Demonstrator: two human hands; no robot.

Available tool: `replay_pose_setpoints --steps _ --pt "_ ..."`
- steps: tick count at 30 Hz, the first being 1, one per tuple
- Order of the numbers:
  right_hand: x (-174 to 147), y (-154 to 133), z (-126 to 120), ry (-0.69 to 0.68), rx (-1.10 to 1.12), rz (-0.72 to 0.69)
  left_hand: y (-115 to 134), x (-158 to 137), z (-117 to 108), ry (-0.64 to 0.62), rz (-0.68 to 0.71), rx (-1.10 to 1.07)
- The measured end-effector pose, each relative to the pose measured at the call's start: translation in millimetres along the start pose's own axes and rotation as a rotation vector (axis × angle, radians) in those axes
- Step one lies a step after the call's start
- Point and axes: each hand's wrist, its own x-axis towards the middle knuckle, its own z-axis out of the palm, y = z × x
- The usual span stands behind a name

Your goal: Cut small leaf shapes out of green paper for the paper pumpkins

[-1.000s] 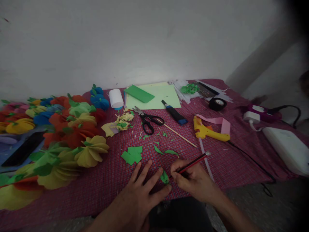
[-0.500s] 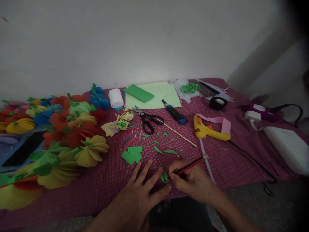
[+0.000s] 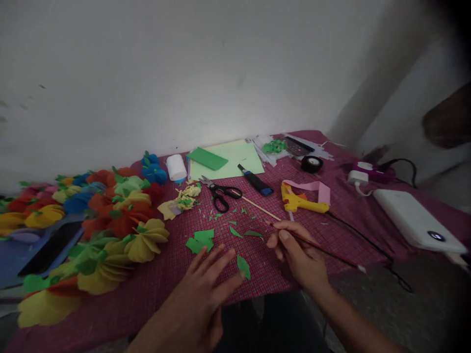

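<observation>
My left hand hovers low over the front of the cloth with its fingers spread, holding nothing. Its index fingertip is close to a small green paper leaf; whether it touches the leaf I cannot tell. A thin red-and-black pencil is gripped in my right hand, its point facing left and its pale end slanting down to the right. Beyond my hands lie two slim green leaf cut-outs. Several green paper squares overlap just past my left fingertips.
Colourful paper flowers crowd the left side, beside a black phone. Scissors, a wooden stick, a utility knife and paper scraps lie mid-table. At right are a yellow glue gun, black tape and a white power bank.
My right hand has lifted the pencil away from the green leaf and moved right, turning the point leftward. My left hand has drawn back slightly, leaving the leaf more exposed. The view has shifted.
</observation>
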Motion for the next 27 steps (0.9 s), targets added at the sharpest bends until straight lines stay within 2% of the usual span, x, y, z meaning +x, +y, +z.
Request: replay_pose_setpoints --steps 3,6,8,11,13,17,21,27 --pt "-9 -11 -4 -0.009 -0.219 -0.011 -4 -11 -4 0.211 -0.09 0.063" --pt "-26 -12 -9 -0.214 -0.471 -0.063 -6 -17 3 0.297 -0.193 0.103" --pt "-37 -8 -7 -0.262 -0.6 -0.167 -4 -16 8 0.35 -0.224 0.121" --pt "-47 -4 1 -0.348 -0.752 -0.292 1 -12 13 0.341 -0.256 0.12" --pt "-49 -5 11 -0.407 -0.86 -0.318 4 -9 14 0.317 -0.278 0.112" --pt "-42 -14 35 -0.489 -1.152 -0.269 3 -7 18 0.289 -0.345 0.067" --pt "-36 -20 54 -0.495 -1.345 -0.182 3 -9 25 0.279 -0.375 -0.009" --pt "-37 -18 57 -0.502 -1.46 -0.189 7 -12 28 0.278 -0.414 -0.077"
